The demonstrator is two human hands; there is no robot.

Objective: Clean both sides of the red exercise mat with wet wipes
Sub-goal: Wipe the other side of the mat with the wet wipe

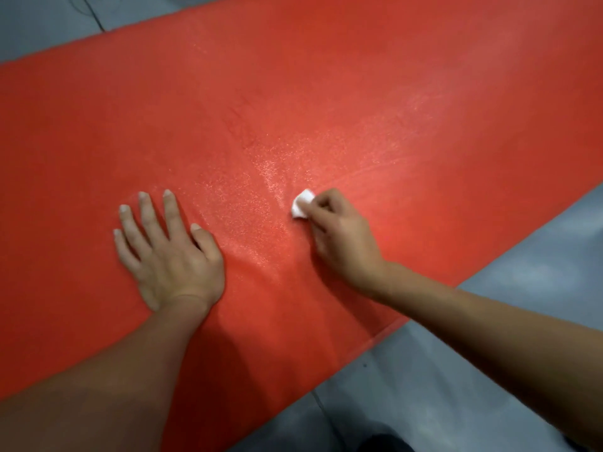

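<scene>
We see the right hand (339, 236) with its fingers curled tight around a small white wipe (302, 204), which is bunched into a wad and pinched between the thumb and the fingertips. Only the front part of the wipe shows beyond the fingers; the rest is hidden inside the grip. The exposed part of the wipe touches the surface of the red mat (326, 93), just ahead of the knuckles and toward the middle of the mat. The left hand (169, 252) lies flat on the mat, palm down, with all four fingers straight and spread apart and the thumb tucked in alongside. It holds nothing; it presses on the mat. The two hands are on the same stretch of mat, the left one well apart from the wipe, with a bare band of mat between them. In that band and beyond the wipe we see a glistening, speckled sheen on the mat, with faint streaks running away toward the far right. The area under and left of the left hand looks matte. The mat lies unrolled and flat on a grey floor (489, 370), running diagonally across the view. Its near edge passes below the right forearm, and its far edge shows at the upper left, where a thin dark cable (93, 14) lies on the floor.
</scene>
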